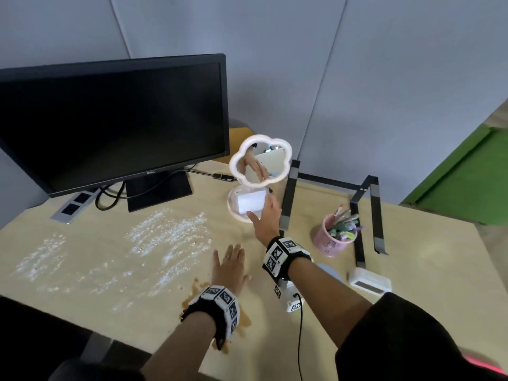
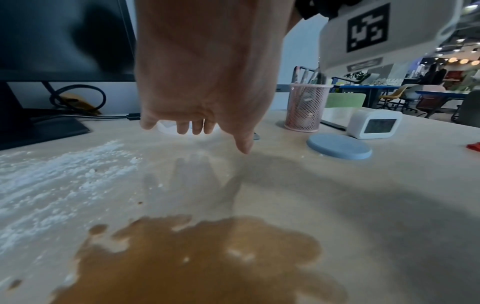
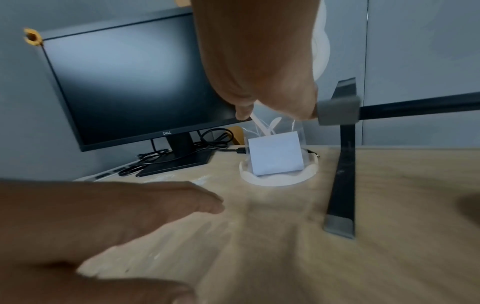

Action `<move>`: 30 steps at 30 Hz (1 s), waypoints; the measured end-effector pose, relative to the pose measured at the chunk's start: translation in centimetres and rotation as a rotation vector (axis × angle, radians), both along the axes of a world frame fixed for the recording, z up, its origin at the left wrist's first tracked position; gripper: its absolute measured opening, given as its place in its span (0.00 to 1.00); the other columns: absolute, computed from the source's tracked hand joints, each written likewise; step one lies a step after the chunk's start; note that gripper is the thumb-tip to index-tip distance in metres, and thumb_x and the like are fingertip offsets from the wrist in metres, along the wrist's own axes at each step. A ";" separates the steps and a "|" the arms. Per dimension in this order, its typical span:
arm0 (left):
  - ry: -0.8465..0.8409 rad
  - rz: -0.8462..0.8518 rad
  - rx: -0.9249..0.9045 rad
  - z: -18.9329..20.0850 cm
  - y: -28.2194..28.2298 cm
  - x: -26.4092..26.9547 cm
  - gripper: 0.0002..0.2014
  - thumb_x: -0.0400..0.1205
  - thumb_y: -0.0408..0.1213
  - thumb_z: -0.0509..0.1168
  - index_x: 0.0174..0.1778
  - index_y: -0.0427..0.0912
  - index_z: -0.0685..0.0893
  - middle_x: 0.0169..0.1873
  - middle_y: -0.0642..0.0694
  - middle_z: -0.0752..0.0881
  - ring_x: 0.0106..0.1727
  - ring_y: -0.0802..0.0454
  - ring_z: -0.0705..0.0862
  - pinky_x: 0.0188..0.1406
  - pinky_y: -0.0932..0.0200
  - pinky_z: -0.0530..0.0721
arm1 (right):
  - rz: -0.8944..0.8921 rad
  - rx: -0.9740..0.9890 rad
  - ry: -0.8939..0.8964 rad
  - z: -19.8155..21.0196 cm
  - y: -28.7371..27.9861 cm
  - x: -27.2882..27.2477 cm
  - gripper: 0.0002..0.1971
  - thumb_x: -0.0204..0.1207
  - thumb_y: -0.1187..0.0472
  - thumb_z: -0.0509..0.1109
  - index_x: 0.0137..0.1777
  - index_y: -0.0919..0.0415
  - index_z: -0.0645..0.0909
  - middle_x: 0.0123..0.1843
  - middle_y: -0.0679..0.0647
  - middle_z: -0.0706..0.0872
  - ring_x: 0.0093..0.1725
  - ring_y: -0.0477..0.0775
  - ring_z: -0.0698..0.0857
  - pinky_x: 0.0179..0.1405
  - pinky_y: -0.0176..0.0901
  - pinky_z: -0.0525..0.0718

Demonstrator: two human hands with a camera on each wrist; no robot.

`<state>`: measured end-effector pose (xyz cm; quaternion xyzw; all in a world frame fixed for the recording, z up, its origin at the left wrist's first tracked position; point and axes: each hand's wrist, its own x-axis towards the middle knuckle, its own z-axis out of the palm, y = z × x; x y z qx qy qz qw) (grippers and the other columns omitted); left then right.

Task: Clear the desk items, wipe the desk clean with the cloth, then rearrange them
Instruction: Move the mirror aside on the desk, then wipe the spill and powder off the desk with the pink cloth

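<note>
A cloud-shaped mirror (image 1: 261,163) with a pale pink rim stands on a round base (image 1: 233,209) that holds a white note pad (image 1: 251,202). My right hand (image 1: 262,209) reaches over that base with its thumb spread; its fingers (image 3: 259,86) are straight and hang just above the note pad (image 3: 275,154), gripping nothing. My left hand (image 1: 231,262) hovers flat over the desk with fingers spread and casts a shadow below. White powder (image 1: 170,232) is smeared across the desk (image 1: 426,270). A brown spill (image 2: 197,257) lies under my left wrist. No cloth is in view.
A black monitor (image 1: 110,119) stands at the back left with cables and a power strip (image 1: 74,204). A black laptop stand (image 1: 368,215) is right of the mirror. A pink mesh pen holder (image 1: 334,240), a white clock (image 1: 369,283) and a blue coaster (image 2: 339,149) sit to the right.
</note>
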<state>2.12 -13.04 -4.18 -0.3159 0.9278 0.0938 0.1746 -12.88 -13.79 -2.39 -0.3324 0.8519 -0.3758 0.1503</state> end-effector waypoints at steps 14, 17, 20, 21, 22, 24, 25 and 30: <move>0.061 -0.232 0.007 1.3 10.7 -3.2 0.34 0.82 0.46 0.59 0.81 0.43 0.52 0.81 0.49 0.55 0.82 0.50 0.53 0.80 0.40 0.50 | 0.007 0.003 0.251 1.3 18.8 3.5 0.23 0.73 0.71 0.66 0.69 0.69 0.71 0.68 0.63 0.75 0.66 0.63 0.73 0.70 0.51 0.69; 0.055 -0.354 -0.013 1.1 13.9 -3.9 0.33 0.80 0.45 0.60 0.79 0.41 0.55 0.80 0.46 0.56 0.82 0.48 0.54 0.79 0.39 0.53 | -0.094 0.084 0.236 0.2 24.3 2.9 0.23 0.74 0.69 0.66 0.70 0.70 0.71 0.68 0.64 0.75 0.67 0.65 0.73 0.70 0.53 0.68; 0.027 -0.440 0.000 0.5 16.9 -4.7 0.36 0.80 0.46 0.60 0.80 0.40 0.53 0.81 0.45 0.54 0.82 0.47 0.52 0.79 0.37 0.53 | -0.220 0.199 0.223 -1.1 29.9 1.9 0.23 0.74 0.67 0.66 0.70 0.69 0.70 0.68 0.64 0.75 0.68 0.64 0.74 0.71 0.54 0.67; 0.029 -0.458 0.014 0.2 17.9 -5.0 0.36 0.79 0.47 0.61 0.80 0.40 0.53 0.81 0.45 0.54 0.83 0.47 0.52 0.79 0.37 0.53 | -0.268 0.246 0.213 -1.5 31.8 1.5 0.24 0.74 0.66 0.66 0.71 0.68 0.69 0.69 0.63 0.74 0.68 0.64 0.73 0.72 0.55 0.66; 0.035 -0.477 0.022 -0.1 18.9 -5.4 0.36 0.79 0.47 0.61 0.79 0.40 0.55 0.81 0.46 0.55 0.83 0.47 0.52 0.79 0.37 0.53 | -0.320 0.285 0.199 -1.9 33.8 1.1 0.25 0.74 0.66 0.66 0.72 0.68 0.68 0.70 0.63 0.72 0.69 0.64 0.72 0.73 0.57 0.65; 0.031 -0.507 0.055 -0.7 20.9 -6.3 0.36 0.78 0.48 0.62 0.79 0.41 0.55 0.81 0.47 0.55 0.83 0.47 0.51 0.79 0.37 0.53 | -0.404 0.356 0.167 -2.7 37.3 0.5 0.28 0.74 0.64 0.66 0.73 0.67 0.65 0.72 0.62 0.70 0.70 0.64 0.71 0.74 0.57 0.64; 0.016 -0.519 0.076 -1.0 21.9 -7.0 0.37 0.78 0.48 0.62 0.80 0.42 0.54 0.82 0.48 0.54 0.83 0.47 0.50 0.79 0.37 0.53 | -0.431 0.393 0.147 -3.0 38.9 0.2 0.29 0.73 0.64 0.67 0.74 0.67 0.64 0.73 0.62 0.69 0.71 0.64 0.69 0.74 0.57 0.63; 0.007 -0.563 0.127 -2.5 25.5 -9.0 0.33 0.83 0.51 0.57 0.81 0.43 0.54 0.83 0.50 0.51 0.84 0.47 0.49 0.78 0.36 0.54 | -0.539 0.571 -0.034 -4.3 43.9 -0.3 0.40 0.76 0.55 0.67 0.80 0.70 0.49 0.82 0.66 0.55 0.82 0.64 0.52 0.79 0.64 0.48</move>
